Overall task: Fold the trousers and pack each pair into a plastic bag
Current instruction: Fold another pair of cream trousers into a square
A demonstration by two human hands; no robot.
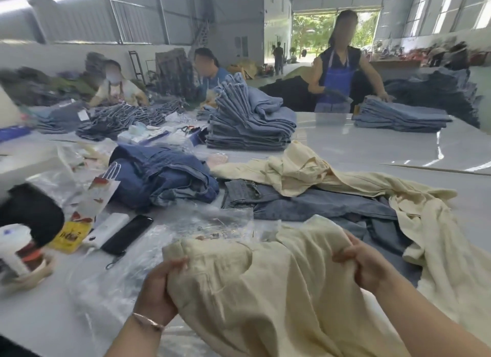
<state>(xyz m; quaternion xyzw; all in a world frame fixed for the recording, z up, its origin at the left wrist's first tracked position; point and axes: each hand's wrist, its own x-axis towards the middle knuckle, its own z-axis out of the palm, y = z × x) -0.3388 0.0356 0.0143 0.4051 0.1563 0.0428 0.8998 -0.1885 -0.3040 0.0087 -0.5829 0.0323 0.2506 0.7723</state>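
Both hands grip the cream trousers [268,290] at what looks like the waist end: left hand [162,290] curled round the left edge, right hand [364,266] bunching cloth at the right edge, fabric slack and rumpled between them. The pair hangs toward the person, not yet laid flat or folded. Just beyond it lie clear plastic bags [212,221], crinkled and overlapping; farther beyond, loose jeans [305,202] and another cream garment [332,176], which trails down along its right side. Left of the held pair sit a black phone [127,234] and a white power bank [109,230]. Risks, as judged: slack cloth folding crooked; hem dragging the neighbouring cream garment along; a spread sweeping the slippery bags or phone aside; two bags lifting as one.
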